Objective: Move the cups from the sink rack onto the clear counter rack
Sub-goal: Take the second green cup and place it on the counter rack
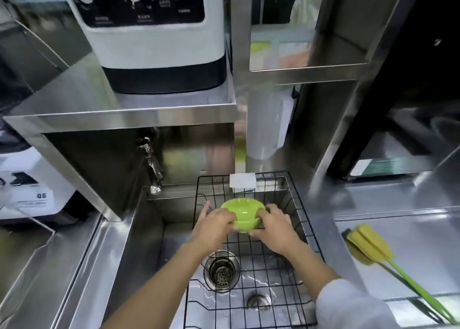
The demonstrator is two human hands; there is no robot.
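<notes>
A black wire sink rack (293,199) sits in the steel sink. Inside it, toward the back, are green cups (242,210), bowl-shaped and apparently two nested together. My left hand (214,225) grips their left side and my right hand (273,226) grips their right side, fingers over the rims. The lower part of the cups is hidden by my fingers. A clear counter rack (398,219) lies on the counter to the right of the sink.
A faucet (151,164) hangs at the sink's back left under a steel shelf carrying a white machine (154,37). A drain strainer (220,271) sits in the sink floor. A yellow sponge brush with a green handle (373,251) lies on the clear rack. A white pitcher (268,124) stands behind the sink.
</notes>
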